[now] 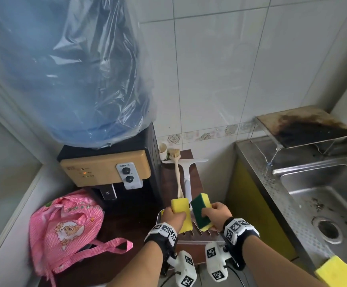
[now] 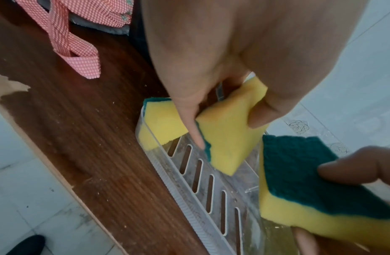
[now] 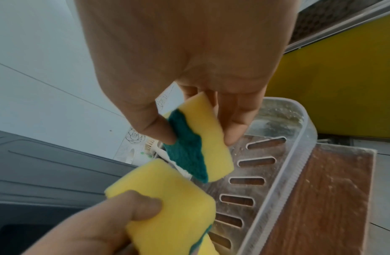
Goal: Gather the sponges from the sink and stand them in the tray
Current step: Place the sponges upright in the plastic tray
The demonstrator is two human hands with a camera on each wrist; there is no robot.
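My left hand [image 1: 173,215] grips a yellow sponge [image 1: 181,212] on edge, its lower end down in the clear slotted tray [image 1: 201,233]. My right hand [image 1: 216,212] pinches a second sponge [image 1: 200,212], green scouring face to the left, tilted over the tray's right part. In the left wrist view a third sponge [image 2: 159,124] leans in the tray's [image 2: 189,198] far end, beside the held sponge [image 2: 229,138]. The right wrist view shows thumb and fingers on the green-faced sponge [image 3: 203,143] above the tray [image 3: 283,172].
Another yellow sponge [image 1: 336,272] lies on the steel sink's [image 1: 292,206] near rim at the right. A brush [image 1: 176,172] and a white squeegee [image 1: 186,175] lie behind the tray. A water dispenser [image 1: 110,168] and a pink bag [image 1: 65,228] stand to the left.
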